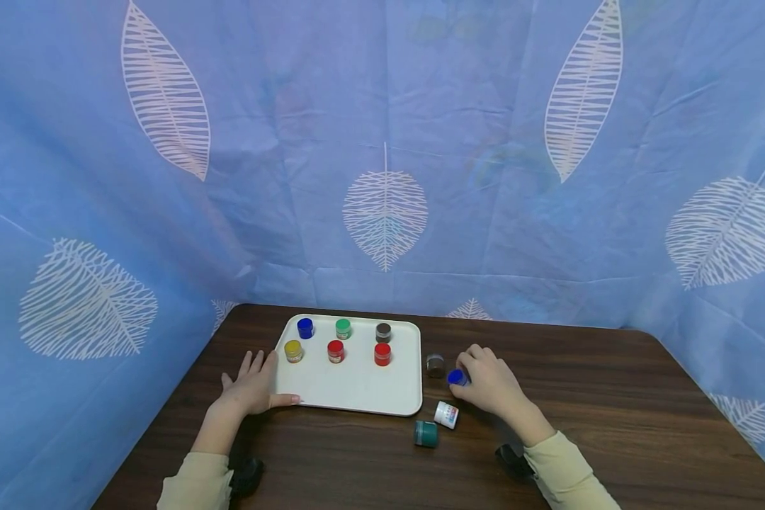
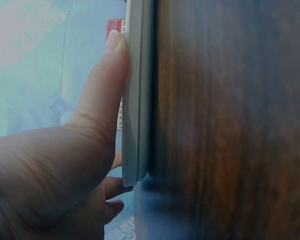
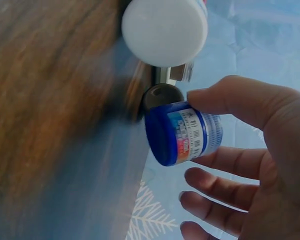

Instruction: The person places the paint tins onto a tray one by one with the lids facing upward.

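Note:
My right hand [image 1: 489,379] pinches a blue paint jar [image 3: 182,132] between thumb and fingers, to the right of the tray. In the right wrist view the jar is tilted and its printed label shows. My left hand [image 1: 252,386] rests at the near left corner of the white tray [image 1: 357,386], thumb along the front rim and the other fingers extended by the left side. On the tray stand a blue jar [image 1: 305,328], a green jar [image 1: 343,329], a brown jar [image 1: 383,332], a yellow jar [image 1: 293,351] and two red jars [image 1: 336,351].
Off the tray's right side are a dark brown jar [image 1: 435,365], a white jar [image 1: 446,415] and a dark green jar [image 1: 426,433], the green one lying on its side. The dark wooden table [image 1: 612,397] meets a blue leaf-patterned cloth [image 1: 484,234] behind.

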`<action>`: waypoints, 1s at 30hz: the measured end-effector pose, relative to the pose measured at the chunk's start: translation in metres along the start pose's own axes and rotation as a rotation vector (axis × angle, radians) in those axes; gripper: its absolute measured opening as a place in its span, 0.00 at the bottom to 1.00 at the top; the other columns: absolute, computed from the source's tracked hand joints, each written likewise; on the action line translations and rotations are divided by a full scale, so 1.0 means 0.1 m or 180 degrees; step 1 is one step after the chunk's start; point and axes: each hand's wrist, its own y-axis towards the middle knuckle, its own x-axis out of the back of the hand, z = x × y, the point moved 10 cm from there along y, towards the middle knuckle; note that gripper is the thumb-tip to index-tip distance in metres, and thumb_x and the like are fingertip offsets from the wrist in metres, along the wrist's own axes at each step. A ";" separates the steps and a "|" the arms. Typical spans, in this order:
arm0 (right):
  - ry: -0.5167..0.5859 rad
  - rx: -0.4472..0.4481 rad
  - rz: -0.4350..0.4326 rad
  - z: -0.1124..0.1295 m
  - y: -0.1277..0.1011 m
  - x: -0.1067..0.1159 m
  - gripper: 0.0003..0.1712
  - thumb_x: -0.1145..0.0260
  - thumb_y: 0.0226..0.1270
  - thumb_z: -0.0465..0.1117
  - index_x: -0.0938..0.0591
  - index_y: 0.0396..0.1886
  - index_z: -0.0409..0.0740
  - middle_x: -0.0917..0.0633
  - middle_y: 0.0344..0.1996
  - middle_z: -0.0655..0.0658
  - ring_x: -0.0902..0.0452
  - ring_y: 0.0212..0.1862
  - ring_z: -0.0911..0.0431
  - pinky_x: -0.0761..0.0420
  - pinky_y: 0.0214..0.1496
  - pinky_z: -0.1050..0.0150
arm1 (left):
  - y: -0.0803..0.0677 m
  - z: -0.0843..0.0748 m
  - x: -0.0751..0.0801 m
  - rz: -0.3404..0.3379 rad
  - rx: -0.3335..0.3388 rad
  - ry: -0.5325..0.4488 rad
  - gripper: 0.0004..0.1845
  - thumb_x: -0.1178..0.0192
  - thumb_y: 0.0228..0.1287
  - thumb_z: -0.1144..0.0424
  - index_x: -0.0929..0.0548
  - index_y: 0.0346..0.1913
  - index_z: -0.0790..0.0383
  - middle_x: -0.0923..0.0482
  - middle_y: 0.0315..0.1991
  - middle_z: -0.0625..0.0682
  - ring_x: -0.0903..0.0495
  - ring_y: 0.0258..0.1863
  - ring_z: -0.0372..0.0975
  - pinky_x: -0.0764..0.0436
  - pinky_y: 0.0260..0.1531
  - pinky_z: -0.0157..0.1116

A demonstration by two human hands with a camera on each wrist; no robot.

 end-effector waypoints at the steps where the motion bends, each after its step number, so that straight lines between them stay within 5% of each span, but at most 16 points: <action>1: 0.0018 0.0005 -0.0046 0.01 0.00 0.02 0.18 0.26 0.52 0.51 0.18 0.36 0.46 0.21 0.39 0.46 0.28 0.39 0.51 0.22 0.35 0.55 | 0.00 0.00 0.00 -0.0002 -0.0003 0.0008 0.66 0.37 0.44 0.24 0.48 0.76 0.68 0.52 0.75 0.72 0.60 0.75 0.66 0.58 0.61 0.77; 13: 0.0104 0.0130 -0.0395 0.27 0.03 0.20 0.21 0.24 0.52 0.53 0.16 0.41 0.47 0.20 0.42 0.45 0.25 0.45 0.48 0.20 0.40 0.51 | -0.02 -0.03 0.04 -0.0073 -0.0041 0.0107 0.66 0.37 0.43 0.25 0.47 0.75 0.69 0.50 0.74 0.74 0.59 0.75 0.67 0.58 0.61 0.77; 30: 0.0302 0.0344 -0.0314 0.96 0.16 0.16 0.21 0.26 0.54 0.54 0.16 0.43 0.48 0.20 0.43 0.46 0.27 0.45 0.51 0.23 0.42 0.56 | 0.00 0.00 0.01 -0.0015 -0.0012 0.0133 0.67 0.38 0.42 0.23 0.46 0.75 0.68 0.50 0.74 0.74 0.59 0.75 0.67 0.58 0.60 0.78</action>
